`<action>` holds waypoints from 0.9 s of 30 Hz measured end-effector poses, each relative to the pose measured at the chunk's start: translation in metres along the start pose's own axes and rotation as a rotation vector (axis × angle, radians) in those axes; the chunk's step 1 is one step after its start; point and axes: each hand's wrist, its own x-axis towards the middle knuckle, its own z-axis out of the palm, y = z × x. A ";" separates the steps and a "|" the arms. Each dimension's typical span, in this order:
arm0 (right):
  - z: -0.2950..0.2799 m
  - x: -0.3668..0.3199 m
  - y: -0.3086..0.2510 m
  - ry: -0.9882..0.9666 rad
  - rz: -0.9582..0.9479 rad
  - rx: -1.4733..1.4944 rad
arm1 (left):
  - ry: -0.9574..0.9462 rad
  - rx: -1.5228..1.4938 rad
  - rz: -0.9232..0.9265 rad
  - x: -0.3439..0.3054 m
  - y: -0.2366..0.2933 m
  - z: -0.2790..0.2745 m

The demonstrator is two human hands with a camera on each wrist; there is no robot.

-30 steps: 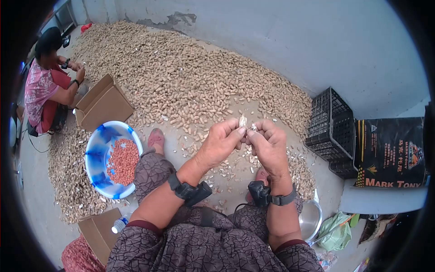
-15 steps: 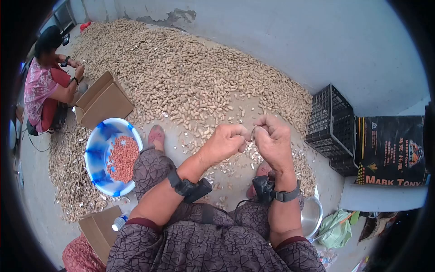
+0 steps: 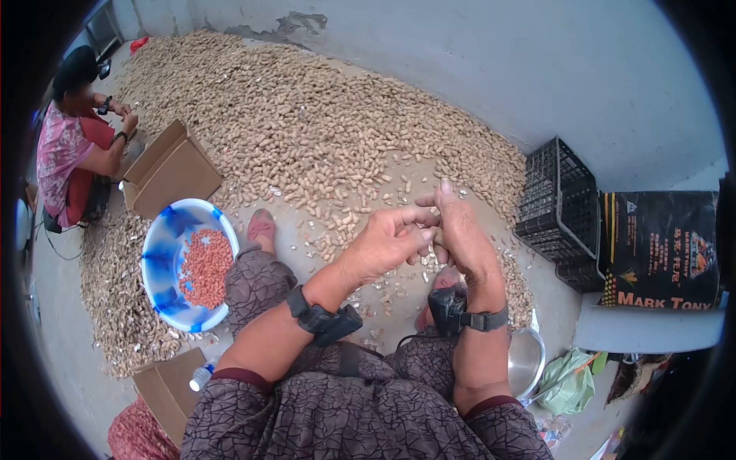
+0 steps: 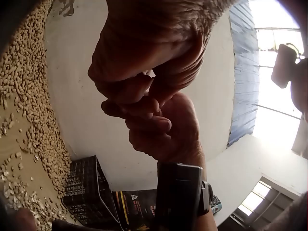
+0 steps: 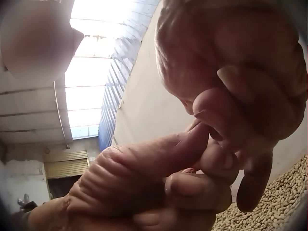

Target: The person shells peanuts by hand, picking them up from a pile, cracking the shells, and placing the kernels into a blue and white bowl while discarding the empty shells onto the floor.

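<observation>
Pale fragment: a small light piece (image 4: 150, 73), showing between the left thumb and fingers; mostly hidden, exact kind cannot be told.
Left hand: the left hand (image 3: 389, 241) has its fingers curled; grip pinches the small light piece.
Right hand: the right hand (image 3: 464, 230) meets the left hand at the fingertips, one digit pointing up and away from the body; whether its grip holds anything cannot be told.
Hand position: both in front of the body, above the floor (image 3: 410, 303), where loose shells and peanuts are scattered.
Wrist units: one black device strapped to each wrist, left (image 3: 331, 322) and right (image 3: 452, 310).
Peanut pile: unshelled peanuts (image 3: 307, 130) spread along the foot of the wall (image 3: 491, 77), ahead of the hands.
Basin: blue-and-white basin (image 3: 157, 268), beside the left knee; red kernels (image 3: 205, 268) gathered inside.
Shell heap: to the left of the basin (image 3: 115, 307).
Cardboard box: just beyond the basin (image 3: 172, 180), flaps raised.
Second person: crouched at far left (image 3: 69, 153), hands together near the pile.
Black crate: at right (image 3: 556, 203), against the wall, beside a black sack marked "MARK TONY" (image 3: 663, 249).
Metal bowl: near the right elbow (image 3: 526, 360), next to a pale green bag (image 3: 569, 383).
</observation>
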 end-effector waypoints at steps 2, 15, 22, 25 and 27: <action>0.004 0.006 0.006 0.004 0.021 0.024 | -0.011 0.054 0.053 0.001 0.000 -0.001; 0.001 -0.004 -0.002 -0.118 -0.128 0.202 | 0.194 -0.155 0.119 -0.003 0.004 -0.013; 0.009 -0.002 0.004 -0.093 -0.217 0.229 | 0.178 -0.155 0.177 0.001 -0.004 -0.015; 0.013 -0.001 0.007 -0.079 -0.296 0.204 | 0.158 -0.205 0.210 0.001 -0.003 -0.013; 0.015 0.000 0.007 -0.034 -0.263 0.161 | 0.103 -0.344 0.110 -0.003 0.003 -0.011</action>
